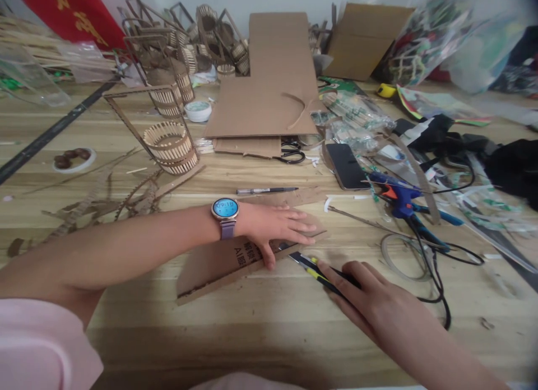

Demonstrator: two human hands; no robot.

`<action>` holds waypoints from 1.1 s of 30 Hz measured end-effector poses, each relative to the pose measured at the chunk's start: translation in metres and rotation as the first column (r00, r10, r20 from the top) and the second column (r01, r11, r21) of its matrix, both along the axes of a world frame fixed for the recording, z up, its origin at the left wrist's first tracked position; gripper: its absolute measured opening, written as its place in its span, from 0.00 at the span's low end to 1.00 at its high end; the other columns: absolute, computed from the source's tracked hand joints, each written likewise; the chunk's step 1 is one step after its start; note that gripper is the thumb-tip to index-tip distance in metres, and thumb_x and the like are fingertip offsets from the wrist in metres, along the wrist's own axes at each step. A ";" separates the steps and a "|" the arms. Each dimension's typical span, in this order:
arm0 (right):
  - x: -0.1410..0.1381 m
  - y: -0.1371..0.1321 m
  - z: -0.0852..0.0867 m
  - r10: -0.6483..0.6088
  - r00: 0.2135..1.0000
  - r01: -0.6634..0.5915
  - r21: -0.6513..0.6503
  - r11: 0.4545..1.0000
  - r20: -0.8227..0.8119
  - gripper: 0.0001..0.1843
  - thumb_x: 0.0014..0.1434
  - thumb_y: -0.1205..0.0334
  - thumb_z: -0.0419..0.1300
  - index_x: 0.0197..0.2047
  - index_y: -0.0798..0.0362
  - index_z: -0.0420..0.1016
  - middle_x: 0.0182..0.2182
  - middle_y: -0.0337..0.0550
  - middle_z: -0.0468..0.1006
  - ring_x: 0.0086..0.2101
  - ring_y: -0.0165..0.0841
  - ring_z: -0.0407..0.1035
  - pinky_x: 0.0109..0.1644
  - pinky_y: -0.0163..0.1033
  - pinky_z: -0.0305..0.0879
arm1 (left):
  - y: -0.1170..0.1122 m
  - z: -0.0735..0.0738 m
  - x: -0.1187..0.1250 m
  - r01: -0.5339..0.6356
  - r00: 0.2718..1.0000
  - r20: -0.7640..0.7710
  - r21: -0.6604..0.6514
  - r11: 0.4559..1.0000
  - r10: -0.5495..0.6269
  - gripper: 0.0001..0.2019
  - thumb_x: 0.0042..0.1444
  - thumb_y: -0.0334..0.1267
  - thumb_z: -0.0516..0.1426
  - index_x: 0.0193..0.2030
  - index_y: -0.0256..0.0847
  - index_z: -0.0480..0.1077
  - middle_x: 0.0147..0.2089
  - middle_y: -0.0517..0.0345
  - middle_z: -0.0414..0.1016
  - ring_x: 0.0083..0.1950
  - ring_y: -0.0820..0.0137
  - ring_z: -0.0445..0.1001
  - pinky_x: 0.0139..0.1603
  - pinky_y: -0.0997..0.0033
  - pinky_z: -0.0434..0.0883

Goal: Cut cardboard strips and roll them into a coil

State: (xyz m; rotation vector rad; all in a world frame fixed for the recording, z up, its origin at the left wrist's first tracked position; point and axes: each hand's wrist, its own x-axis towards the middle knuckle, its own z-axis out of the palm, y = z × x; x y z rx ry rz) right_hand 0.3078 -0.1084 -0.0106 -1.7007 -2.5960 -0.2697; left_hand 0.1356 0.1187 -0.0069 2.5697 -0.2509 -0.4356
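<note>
My left hand (273, 227) lies flat with its fingers spread, pressing on a piece of brown cardboard (205, 269) that has dark printing on it. A narrow strip runs along the near edge of this piece. In my right hand (370, 295) is a black and yellow utility knife (317, 271), gripped with the index finger stretched along its handle. The blade points up and left, at the cardboard's near edge beside my left thumb. Whether the tip is in the board I cannot tell. Just beyond my left hand lie a pen (267, 190) and another cardboard strip (290, 196).
Small cardboard-and-stick baskets (170, 146) stand at the back left, near cardboard scraps (138, 199). A large cardboard sheet (269, 104) lies over scissors (292, 152). To the right are a phone (347, 166), a blue glue gun (399, 196) and its looping black cable (437, 278).
</note>
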 end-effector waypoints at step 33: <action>-0.017 -0.006 -0.001 -0.021 1.000 0.021 -0.003 1.000 0.007 0.24 0.73 0.58 0.41 0.61 0.56 0.70 0.34 0.47 0.74 0.32 0.33 0.76 0.26 0.32 0.74 | -0.007 -0.001 -0.025 -0.033 0.999 0.024 0.025 0.999 0.033 0.44 0.50 0.46 0.69 0.71 0.44 0.58 0.77 0.52 0.43 0.78 0.55 0.36 0.76 0.56 0.37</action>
